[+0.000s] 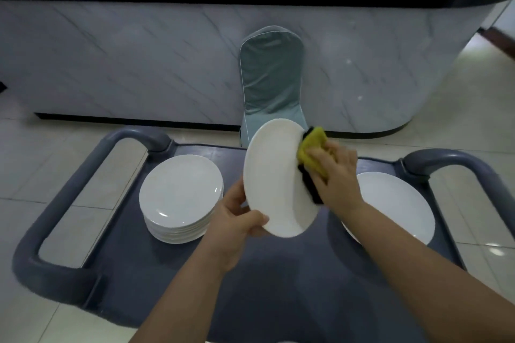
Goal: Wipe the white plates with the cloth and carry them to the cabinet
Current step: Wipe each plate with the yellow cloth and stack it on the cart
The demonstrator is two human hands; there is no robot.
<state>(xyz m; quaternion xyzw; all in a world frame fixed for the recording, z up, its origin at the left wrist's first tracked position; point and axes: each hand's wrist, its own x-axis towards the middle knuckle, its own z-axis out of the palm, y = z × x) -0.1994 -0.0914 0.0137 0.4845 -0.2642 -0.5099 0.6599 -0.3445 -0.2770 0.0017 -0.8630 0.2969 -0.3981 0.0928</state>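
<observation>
On grey cart [156, 273], white plates [181, 189], tiled floor [55, 164]

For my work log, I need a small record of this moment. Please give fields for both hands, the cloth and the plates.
left hand: grips lower rim of held plate
right hand: holds cloth against that plate's right rim
held plate: tilted, above cart
stack: on cart, left
right plate: flat on cart, partly behind right arm
stage: wiping; nothing carried yet

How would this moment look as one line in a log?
step: wiping | left hand: grips plate, tilted | right hand: holds cloth on plate's rim | cart: stack at left, single plate at right
</observation>
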